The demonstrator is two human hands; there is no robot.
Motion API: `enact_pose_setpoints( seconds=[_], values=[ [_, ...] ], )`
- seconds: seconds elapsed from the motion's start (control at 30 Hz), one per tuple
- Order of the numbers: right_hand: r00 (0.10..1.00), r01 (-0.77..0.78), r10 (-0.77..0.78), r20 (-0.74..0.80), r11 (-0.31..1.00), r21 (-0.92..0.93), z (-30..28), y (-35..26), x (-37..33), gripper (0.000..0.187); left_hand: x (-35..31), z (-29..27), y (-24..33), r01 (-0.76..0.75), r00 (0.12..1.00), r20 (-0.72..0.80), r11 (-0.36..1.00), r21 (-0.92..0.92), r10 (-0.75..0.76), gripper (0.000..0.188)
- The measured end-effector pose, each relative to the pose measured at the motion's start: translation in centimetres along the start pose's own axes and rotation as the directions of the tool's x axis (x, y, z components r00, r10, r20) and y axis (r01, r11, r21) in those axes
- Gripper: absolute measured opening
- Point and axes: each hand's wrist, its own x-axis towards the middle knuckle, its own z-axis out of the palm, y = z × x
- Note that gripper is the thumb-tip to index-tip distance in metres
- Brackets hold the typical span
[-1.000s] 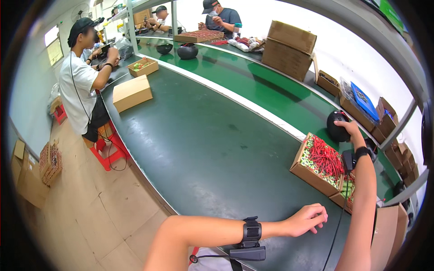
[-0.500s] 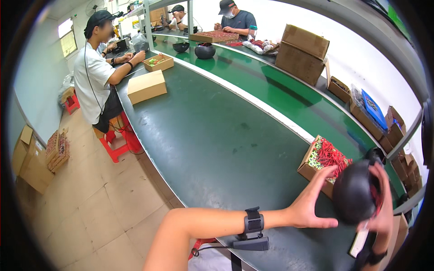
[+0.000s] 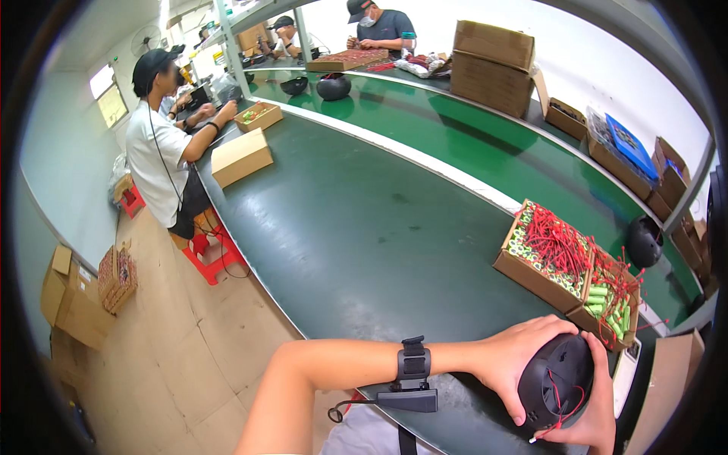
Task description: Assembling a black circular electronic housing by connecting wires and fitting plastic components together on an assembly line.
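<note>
Both of my hands grip a round black plastic housing [image 3: 540, 388] at the near right of the table. My left hand [image 3: 509, 365] wraps its left side, thumb low and fingers over the top. On the right side my right hand [image 3: 599, 413] holds it, partly hidden behind it. The housing's open face is tilted toward the right, and thin red wires with a small white connector hang from it. Just beyond stand two cardboard boxes: one of green-and-white cells with red wires [image 3: 547, 243], one of loose green cylindrical cells [image 3: 607, 303].
A green conveyor [image 3: 455, 144] runs beyond the dark table [image 3: 356, 227], with another black housing [image 3: 644, 241] on it. A white flat object [image 3: 626, 371] lies right of my hands. A closed carton [image 3: 241, 158] stands at the far left, near a seated co-worker [image 3: 163, 136].
The housing has come down and nearer to me, turning so its open face and red wires show. My left hand has closed onto it. The view has shifted, uncovering the second cell box.
</note>
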Motion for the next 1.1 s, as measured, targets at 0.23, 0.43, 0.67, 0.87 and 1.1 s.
enact_pose_setpoints(
  seconds=[0.23, 0.43, 0.67, 0.87, 1.1],
  values=[
    [0.965, 0.064, 0.028, -0.261, 0.939, 0.338, 2.8, 1.5, -0.2, 0.154, -0.3, 0.2, -0.3, 0.041, 0.999, 0.013, 0.988, -0.148, -0.04, 0.13],
    [0.966, 0.187, -0.118, -0.23, 0.933, 0.306, 2.9, 3.3, 0.0, 0.145, -0.6, -0.6, 0.2, 0.055, 0.998, 0.012, 0.99, -0.126, -0.054, 0.133],
    [0.947, 0.268, -0.22, -0.234, 0.943, 0.197, 2.0, 3.9, -0.2, 0.132, 0.8, -0.6, 0.8, 0.181, 0.98, 0.093, 0.982, -0.058, -0.175, 0.132],
    [0.866, 0.4, -0.303, -0.399, 0.897, 0.187, 4.4, 5.7, 1.0, 0.135, 0.1, -1.3, 0.9, 0.285, 0.958, 0.039, 0.94, -0.185, -0.283, 0.143],
    [0.852, 0.442, -0.295, -0.433, 0.848, 0.292, 5.3, 5.9, 0.9, 0.133, 0.6, 0.1, 2.1, 0.397, 0.905, -0.031, 0.867, -0.301, -0.425, 0.148]
  ],
)
